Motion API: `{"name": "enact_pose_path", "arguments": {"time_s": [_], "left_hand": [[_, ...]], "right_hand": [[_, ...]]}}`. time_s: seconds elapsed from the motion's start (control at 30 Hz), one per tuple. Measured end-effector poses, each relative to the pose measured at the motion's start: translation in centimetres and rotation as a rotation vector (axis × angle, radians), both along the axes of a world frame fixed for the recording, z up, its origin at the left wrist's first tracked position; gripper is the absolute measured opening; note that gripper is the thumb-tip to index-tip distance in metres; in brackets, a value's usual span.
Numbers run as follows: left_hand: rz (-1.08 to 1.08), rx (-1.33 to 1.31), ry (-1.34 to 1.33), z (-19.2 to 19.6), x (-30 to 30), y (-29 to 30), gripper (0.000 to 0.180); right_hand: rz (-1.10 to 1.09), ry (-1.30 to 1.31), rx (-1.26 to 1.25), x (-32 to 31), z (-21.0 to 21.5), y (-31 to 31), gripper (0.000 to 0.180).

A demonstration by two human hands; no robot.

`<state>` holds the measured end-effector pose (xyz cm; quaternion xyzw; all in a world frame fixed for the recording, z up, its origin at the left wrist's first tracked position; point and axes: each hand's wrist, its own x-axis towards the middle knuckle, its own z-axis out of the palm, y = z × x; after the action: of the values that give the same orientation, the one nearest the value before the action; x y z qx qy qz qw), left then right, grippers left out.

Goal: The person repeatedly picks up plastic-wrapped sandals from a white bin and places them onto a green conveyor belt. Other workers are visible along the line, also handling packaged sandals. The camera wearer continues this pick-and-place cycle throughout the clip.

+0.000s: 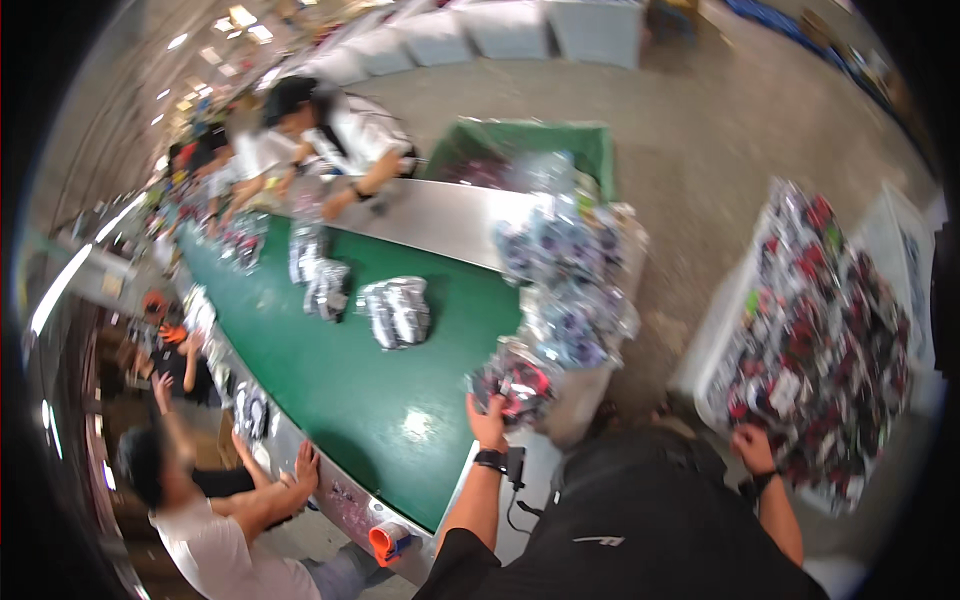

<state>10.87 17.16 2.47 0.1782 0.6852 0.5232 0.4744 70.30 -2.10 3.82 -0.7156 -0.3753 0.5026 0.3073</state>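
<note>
Head view: left hand [488,425] is clamping its fingers on the near edge of a red-and-dark clear plastic bag [518,382] at the green conveyor's [370,395] near-right corner; right hand [753,449] is curling beside a white bin [718,345], grip indeterminable. Judgement: slick film is probably favouring a fuller hold.

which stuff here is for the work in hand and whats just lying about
Likely part of the work:
reddish bagged bundle at the left hand
bagged goods in the white bin, by the right hand
green belt

Seemingly just lying about:
orange object beside the belt
far white bins
</note>
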Motion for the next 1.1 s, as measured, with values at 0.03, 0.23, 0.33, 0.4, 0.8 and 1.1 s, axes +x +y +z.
{"name": "enact_pose_path", "arguments": {"time_s": [0.03,0.23,0.33,0.4,0.8,1.1], "left_hand": [[0.003,0.112,-0.125,1.4,0.8,-0.3,0.085],[-0.352,0.206,-0.433,13.5,6.7,1.8,0.073],[-0.496,0.207,-0.497,17.3,11.6,3.6,0.069],[-0.591,0.178,-0.546,18.9,15.8,4.2,0.07],[-1.142,0.18,-0.508,24.5,43.4,-3.6,0.08],[-1.517,0.06,-0.399,23.6,53.6,-6.5,0.05]], "right_hand": [[-0.041,-0.003,0.036,-1.0,1.7,0.8,0.022],[-0.013,0.153,0.085,-5.4,13.5,6.7,0.034],[0.012,0.303,0.081,-6.6,17.5,9.1,0.038],[0.001,0.425,0.157,-6.8,19.0,10.0,0.041],[-0.381,0.587,0.436,3.2,21.5,2.3,0.091],[-1.054,0.73,0.683,21.3,22.0,-13.8,0.048]]}}
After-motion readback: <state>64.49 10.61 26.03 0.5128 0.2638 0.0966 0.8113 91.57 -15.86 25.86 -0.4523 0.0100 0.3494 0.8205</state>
